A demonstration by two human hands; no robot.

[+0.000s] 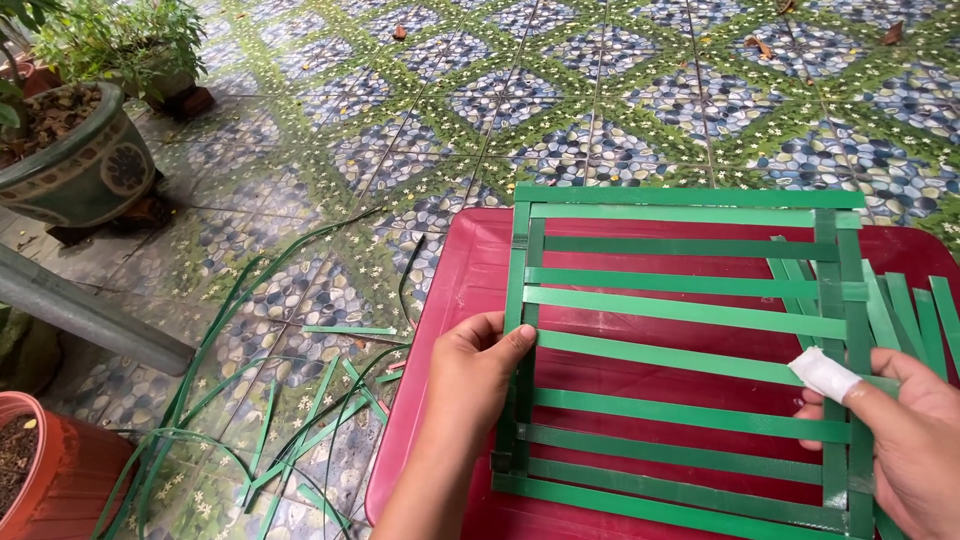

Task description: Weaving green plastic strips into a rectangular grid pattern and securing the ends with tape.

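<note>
A lattice of flat green strips (690,350) lies on a dark red tabletop (465,290), with several long horizontal strips crossed by upright strips at each side. My left hand (470,375) rests at the lattice's left edge, thumb pressing the left upright strips. My right hand (905,440), one finger wrapped in a white bandage (825,375), pinches the right upright strips near the lower right corner.
Loose green strips (915,310) lie on the table's right side, and more green offcuts (290,420) are scattered on the patterned tile floor. A green ceramic plant pot (80,165) stands far left, a red pot (40,470) at the bottom left, with a grey pipe (90,315) between them.
</note>
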